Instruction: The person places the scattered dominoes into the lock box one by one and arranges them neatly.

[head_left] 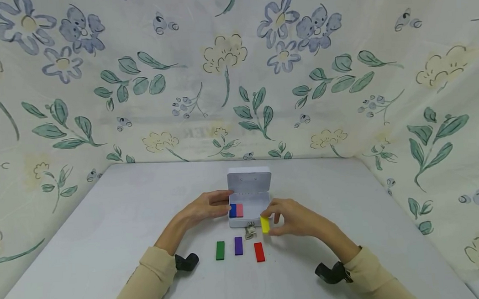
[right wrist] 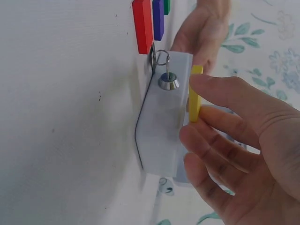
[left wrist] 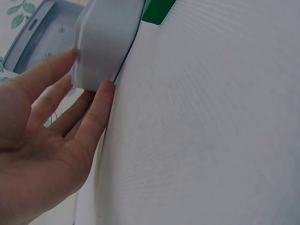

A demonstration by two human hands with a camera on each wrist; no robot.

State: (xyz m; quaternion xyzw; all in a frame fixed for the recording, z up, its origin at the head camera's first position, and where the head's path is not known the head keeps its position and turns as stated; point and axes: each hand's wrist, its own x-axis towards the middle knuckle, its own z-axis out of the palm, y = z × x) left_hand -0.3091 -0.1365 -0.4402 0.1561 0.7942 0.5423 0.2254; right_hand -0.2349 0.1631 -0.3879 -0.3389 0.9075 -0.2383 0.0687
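A small grey-white metal cash box [head_left: 250, 197] stands on the table with its lid raised. Inside, at the left, lie a blue block [head_left: 232, 210] and a pink block [head_left: 239, 210]. My left hand [head_left: 207, 206] rests against the box's left side, fingers fairly straight, fingertips at its wall in the left wrist view. Between thumb and fingers my right hand [head_left: 295, 217] pinches a yellow block [right wrist: 196, 93] at the box's front right rim. A key ring with keys [head_left: 250, 232] hangs from the lock [right wrist: 168, 80] on the front wall.
In front of the box lie a green block [head_left: 220, 251], a purple block [head_left: 238, 246] and a red block [head_left: 259, 252]. The white table [head_left: 142, 183] meets a flowered cloth [head_left: 203, 101] at the back and sides.
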